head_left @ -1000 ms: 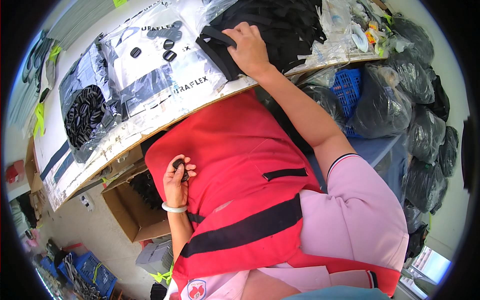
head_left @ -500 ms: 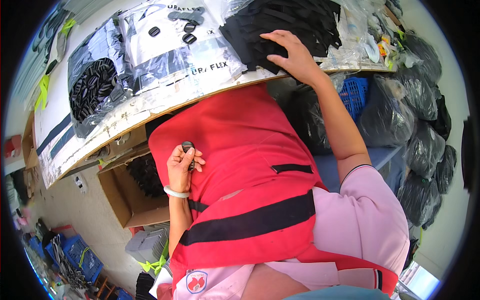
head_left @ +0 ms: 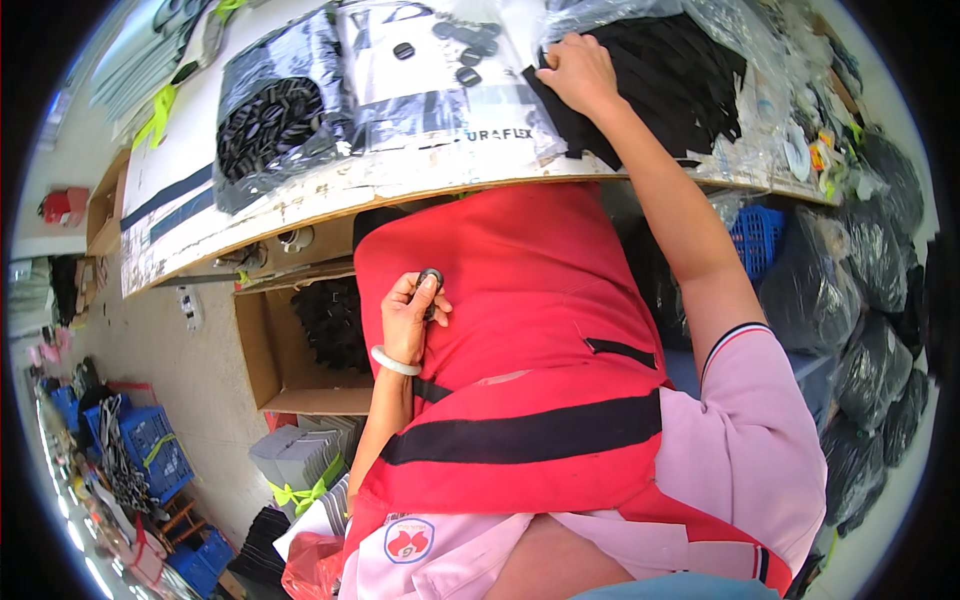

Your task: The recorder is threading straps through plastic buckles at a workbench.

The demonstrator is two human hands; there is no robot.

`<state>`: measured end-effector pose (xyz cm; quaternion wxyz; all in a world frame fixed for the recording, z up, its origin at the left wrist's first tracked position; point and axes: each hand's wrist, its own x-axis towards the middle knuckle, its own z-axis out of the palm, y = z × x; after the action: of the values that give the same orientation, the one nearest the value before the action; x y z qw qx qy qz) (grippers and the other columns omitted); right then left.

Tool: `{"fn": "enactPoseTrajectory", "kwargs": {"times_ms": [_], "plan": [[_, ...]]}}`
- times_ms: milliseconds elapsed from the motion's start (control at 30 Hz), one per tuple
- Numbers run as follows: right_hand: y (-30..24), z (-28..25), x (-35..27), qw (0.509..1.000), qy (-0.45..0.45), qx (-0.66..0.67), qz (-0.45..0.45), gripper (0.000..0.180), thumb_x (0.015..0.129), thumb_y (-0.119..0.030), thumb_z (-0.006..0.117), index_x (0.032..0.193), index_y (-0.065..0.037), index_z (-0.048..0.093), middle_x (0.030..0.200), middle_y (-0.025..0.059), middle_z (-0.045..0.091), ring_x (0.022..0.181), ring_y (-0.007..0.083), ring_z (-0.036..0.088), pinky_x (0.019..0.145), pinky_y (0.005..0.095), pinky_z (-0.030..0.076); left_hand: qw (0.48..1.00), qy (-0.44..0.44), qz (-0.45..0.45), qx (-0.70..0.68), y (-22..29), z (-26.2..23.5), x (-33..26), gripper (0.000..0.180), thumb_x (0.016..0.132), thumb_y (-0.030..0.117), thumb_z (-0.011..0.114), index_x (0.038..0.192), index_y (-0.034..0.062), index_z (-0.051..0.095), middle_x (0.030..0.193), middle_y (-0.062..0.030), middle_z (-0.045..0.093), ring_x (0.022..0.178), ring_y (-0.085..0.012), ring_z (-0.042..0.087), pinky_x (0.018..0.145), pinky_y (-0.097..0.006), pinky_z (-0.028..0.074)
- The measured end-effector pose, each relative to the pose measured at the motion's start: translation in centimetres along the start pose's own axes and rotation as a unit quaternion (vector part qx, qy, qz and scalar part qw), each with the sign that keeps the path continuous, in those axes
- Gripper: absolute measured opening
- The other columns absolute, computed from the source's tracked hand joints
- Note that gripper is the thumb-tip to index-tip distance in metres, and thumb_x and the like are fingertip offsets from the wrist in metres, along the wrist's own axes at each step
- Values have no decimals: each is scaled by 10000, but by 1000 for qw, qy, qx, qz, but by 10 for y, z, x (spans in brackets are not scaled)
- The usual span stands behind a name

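My left hand [head_left: 412,308] is closed over my lap, thumb and fingers gripping small black plastic buckles [head_left: 430,282]. How many it holds I cannot tell. On the table, at the far left edge of a heap of flat black straps [head_left: 665,85], rests my right hand [head_left: 580,78]. Its fingers are curled in, and the fingertips hide whatever they may pinch. Loose black buckles [head_left: 468,67] lie on a clear plastic bag [head_left: 425,115] left of that hand. Farther left, an opened plastic bag [head_left: 250,180] is full of similar buckles [head_left: 270,130].
The worn table edge [head_left: 400,192] runs across in front of me. Below it at left stands a cardboard box [head_left: 310,400] with black pieces inside. Filled black bags [head_left: 810,285] and a blue basket [head_left: 757,240] are at right. Bundled grey sheets [head_left: 295,455] sit lower left.
My right hand has moved from the middle of the strap heap to its far left edge, and its spread fingers have curled. The left hand keeps its buckles. The whole view has shifted.
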<state>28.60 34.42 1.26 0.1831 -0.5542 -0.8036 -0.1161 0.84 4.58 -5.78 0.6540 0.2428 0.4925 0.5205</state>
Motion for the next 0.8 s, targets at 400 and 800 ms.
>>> {"fn": "enactPoseTrajectory", "kwargs": {"times_ms": [400,800], "plan": [[-102,-108,-82,786,-136,600,67,174,945,-169,605,992,-4,630,762,-9,628,730,48,574,666,215,464,994,6,103,-33,52,22,-22,116,892,34,638,995,-7,603,765,-82,651,573,-125,587,500,-232,464],[-173,-78,-148,532,-389,752,19,190,952,-94,574,1098,18,621,874,4,643,791,39,563,720,201,456,849,-302,-142,-409,35,12,-31,302,993,145,508,1278,61,456,894,-55,491,593,-80,401,436,-188,353]]}}
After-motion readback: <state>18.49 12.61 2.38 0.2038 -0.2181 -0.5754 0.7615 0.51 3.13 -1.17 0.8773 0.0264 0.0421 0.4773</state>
